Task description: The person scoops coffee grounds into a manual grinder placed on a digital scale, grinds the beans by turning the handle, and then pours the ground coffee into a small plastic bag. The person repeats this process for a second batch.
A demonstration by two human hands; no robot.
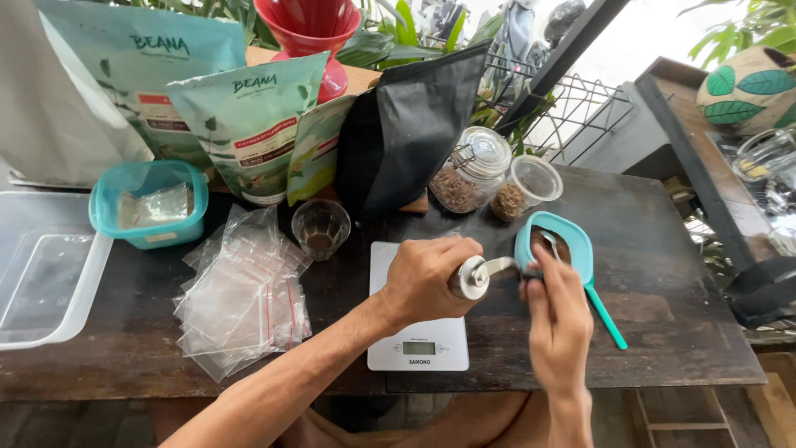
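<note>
- L hand (424,278): clenched round steel grinder (474,277), above white scale (414,344).
- R hand (554,319): grasping small spoon (550,242) w/ fingertips, in teal scoop (580,249) of grounds.
- Surface (663,290): dark wood.

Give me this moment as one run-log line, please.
left hand: gripping metal grinder over scale | right hand: spoon in teal scoop of grounds

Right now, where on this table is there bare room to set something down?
Bare wood lies right of the teal scoop, toward the table edge, and along the front edge below the plastic bags. It is crowded behind the scale, around the jars and pouches.
</note>
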